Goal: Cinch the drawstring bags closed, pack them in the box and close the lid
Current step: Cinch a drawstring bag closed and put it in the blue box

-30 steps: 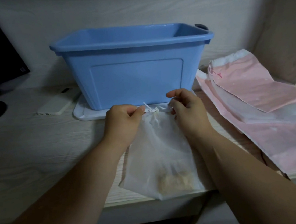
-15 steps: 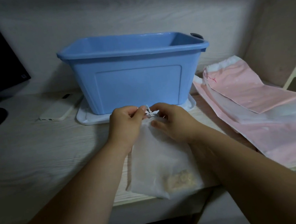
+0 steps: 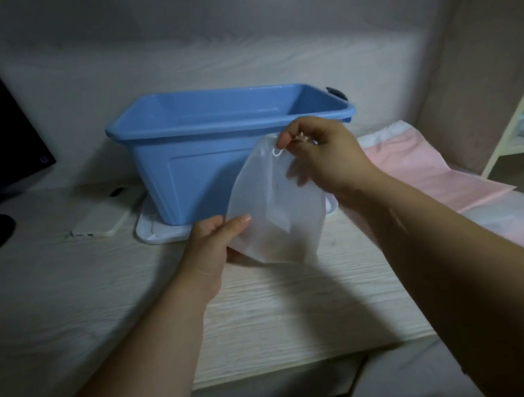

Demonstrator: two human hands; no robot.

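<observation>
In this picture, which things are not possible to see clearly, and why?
- Blue box, head view: its floor is hidden by the front wall.
- White bag: the contents are a dim blur through the fabric; the right hand covers the cinched neck.
- Lid: mostly under the box.
- Pink bags: cut off by the right arm and the frame edge.
- Left hand: its fingers are behind the bag.

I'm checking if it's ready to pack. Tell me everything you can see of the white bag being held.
The white bag is thin, see-through mesh-like fabric, gathered at its neck with a white cord loop showing. It hangs tilted in the air before the blue box. The right hand pinches its neck; the left hand holds its lower corner. Something pale brown sits inside its bottom.
</observation>
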